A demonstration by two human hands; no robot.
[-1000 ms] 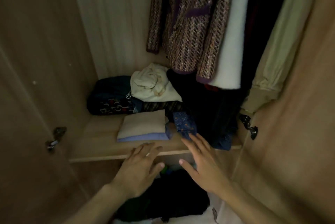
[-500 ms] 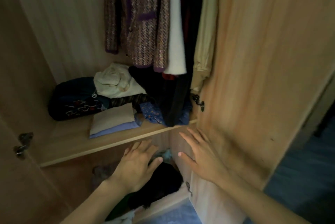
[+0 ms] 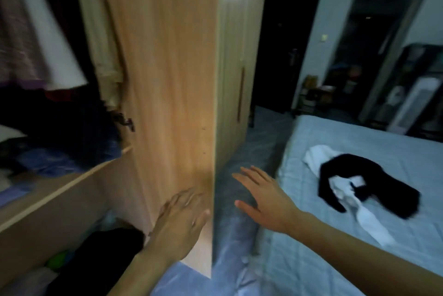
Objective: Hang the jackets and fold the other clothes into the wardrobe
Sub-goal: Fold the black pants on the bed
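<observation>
Two bare hands are shown empty, each stretched forward with the fingers straight and spread wide. The left hand (image 3: 182,219) is held low before the inner face of the open light-wood wardrobe door (image 3: 177,79); whether the panel is touched cannot be told. The right hand (image 3: 261,197) is held past the door's edge, above the strip of floor between wardrobe and bed, and nothing is gripped.

Beneath the left forearm, a dark crumpled bundle (image 3: 103,255) is held in the lower wardrobe compartment, with a green scrap and something pale beside it, both too blurred to be identified. On the pale wooden shelf (image 3: 72,180) above, blue fabric (image 3: 48,161) is laid, with dark clothing behind it. Over the shelf, a purple-flecked tweed jacket (image 3: 16,43), a plain white garment (image 3: 60,43) and a beige garment (image 3: 100,31) are hung side by side.

Further off, on the light-blue bed (image 3: 359,259), a long black garment (image 3: 359,175) is draped across a rumpled white garment (image 3: 318,156), the two touching. These are judged to be the items not yet put away, and the step in hand is judged to be the fetching of the next one. A reach to the bed is called for, then a grip on the black piece so that it is lifted clear of the white one. Whether it is to be hung or folded cannot be settled from this view.
</observation>
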